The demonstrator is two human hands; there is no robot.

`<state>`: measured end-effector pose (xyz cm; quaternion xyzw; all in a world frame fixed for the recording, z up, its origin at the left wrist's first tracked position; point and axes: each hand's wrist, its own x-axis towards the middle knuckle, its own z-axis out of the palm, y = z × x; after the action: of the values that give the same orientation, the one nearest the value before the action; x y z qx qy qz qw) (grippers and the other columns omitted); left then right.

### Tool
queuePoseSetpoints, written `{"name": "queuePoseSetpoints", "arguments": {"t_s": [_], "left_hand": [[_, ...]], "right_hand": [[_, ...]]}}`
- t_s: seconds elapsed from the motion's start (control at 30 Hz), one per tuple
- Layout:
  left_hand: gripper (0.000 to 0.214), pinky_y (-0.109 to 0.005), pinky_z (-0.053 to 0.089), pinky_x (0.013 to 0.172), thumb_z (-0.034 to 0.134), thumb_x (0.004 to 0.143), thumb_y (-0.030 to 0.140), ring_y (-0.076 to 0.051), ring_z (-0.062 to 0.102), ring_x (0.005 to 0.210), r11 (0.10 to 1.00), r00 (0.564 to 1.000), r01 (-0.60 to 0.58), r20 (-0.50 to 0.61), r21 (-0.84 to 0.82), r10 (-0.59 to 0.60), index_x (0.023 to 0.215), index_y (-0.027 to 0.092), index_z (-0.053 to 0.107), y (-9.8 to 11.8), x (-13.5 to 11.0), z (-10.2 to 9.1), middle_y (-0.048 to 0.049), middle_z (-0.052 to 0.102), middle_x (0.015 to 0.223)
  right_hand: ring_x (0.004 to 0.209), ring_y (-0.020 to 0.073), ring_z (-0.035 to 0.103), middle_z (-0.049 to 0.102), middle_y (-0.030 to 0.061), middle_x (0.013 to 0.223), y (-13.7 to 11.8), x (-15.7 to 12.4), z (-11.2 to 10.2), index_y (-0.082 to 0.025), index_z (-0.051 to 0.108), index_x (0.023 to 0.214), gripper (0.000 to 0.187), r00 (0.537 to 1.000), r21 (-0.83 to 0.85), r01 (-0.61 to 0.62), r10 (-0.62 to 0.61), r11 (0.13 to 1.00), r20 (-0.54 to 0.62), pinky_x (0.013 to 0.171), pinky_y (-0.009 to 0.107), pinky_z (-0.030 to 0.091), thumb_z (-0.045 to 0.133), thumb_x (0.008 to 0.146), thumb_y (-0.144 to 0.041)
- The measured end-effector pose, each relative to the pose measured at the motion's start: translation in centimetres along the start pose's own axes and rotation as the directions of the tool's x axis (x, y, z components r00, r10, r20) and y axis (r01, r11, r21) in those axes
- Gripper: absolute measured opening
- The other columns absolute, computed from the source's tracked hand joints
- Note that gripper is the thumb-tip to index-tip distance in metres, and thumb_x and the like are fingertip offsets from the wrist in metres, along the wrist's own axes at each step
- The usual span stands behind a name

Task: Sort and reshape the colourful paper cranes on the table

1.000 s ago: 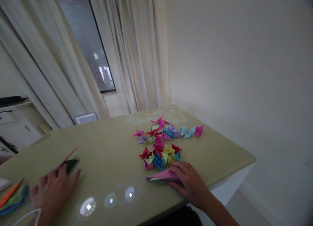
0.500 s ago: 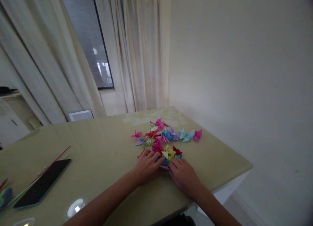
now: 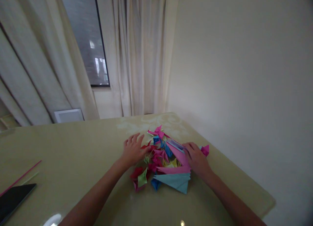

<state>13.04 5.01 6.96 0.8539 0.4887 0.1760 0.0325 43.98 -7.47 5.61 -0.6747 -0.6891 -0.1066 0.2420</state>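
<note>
A heap of small folded paper pieces point(image 3: 160, 154) in pink, red, blue, yellow and green lies on the pale yellow table point(image 3: 73, 154). My left hand point(image 3: 133, 150) rests flat on the heap's left side, fingers spread. My right hand point(image 3: 197, 157) lies against the heap's right side, fingers on a stack of larger folded sheets, pink point(image 3: 177, 169) over light blue point(image 3: 177, 182). A single pink piece point(image 3: 205, 150) shows just beyond my right hand.
A black phone point(image 3: 13, 200) lies at the table's near left with thin pink and green sticks point(image 3: 21, 177) beside it. Curtains and a dark window point(image 3: 83, 37) stand behind the table. A plain wall is on the right, close to the table's right edge.
Both hands have slid forward and drawn the scattered paper pieces together into one heap. The folded pink and blue sheets now lie at the heap's near side. The view has shifted right.
</note>
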Motion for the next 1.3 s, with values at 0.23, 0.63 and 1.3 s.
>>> {"name": "queuePoseSetpoints", "arguments": {"t_s": [0.23,0.63,1.3], "left_hand": [[0.074,-0.053,0.044,0.109,0.043,0.096,0.073,-0.037,0.055,0.134,0.967,0.96,-0.083,0.24,-0.243,0.143,0.153,0.026,0.05,-2.6,-0.3,1.3,-0.017,0.057,0.15],[0.055,-0.045,0.049,0.11,0.065,0.094,0.037,-0.031,0.058,0.132,0.879,0.897,-0.273,0.227,-0.39,0.379,0.146,0.026,0.052,1.7,-1.7,-1.8,-0.0141,0.055,0.146],[0.038,-0.052,0.049,0.102,0.053,0.096,0.049,-0.034,0.065,0.119,0.945,0.884,-0.31,0.335,-0.105,0.327,0.115,0.022,0.072,1.3,7.3,2.9,-0.0155,0.07,0.128]], "right_hand": [[0.13,0.0311,0.058,0.058,0.0196,0.145,0.0,9.0,3.8,-0.015,0.062,0.138,0.041,0.979,0.0,-0.009,0.008,1.0,0.202,0.112,0.045,0.045,0.061,0.1,-0.028],[0.106,0.0179,0.072,0.078,0.0014,0.115,-9.5,16.6,6.1,-0.013,0.074,0.12,0.025,0.806,0.302,0.296,-0.406,0.906,0.431,0.096,0.025,0.051,0.061,0.102,-0.025],[0.137,0.0328,0.058,0.058,0.015,0.154,-4.6,-3.1,-1.6,-0.024,0.047,0.156,0.063,0.899,0.033,0.198,-0.195,0.98,0.393,0.114,0.052,0.046,0.065,0.096,-0.021]]}}
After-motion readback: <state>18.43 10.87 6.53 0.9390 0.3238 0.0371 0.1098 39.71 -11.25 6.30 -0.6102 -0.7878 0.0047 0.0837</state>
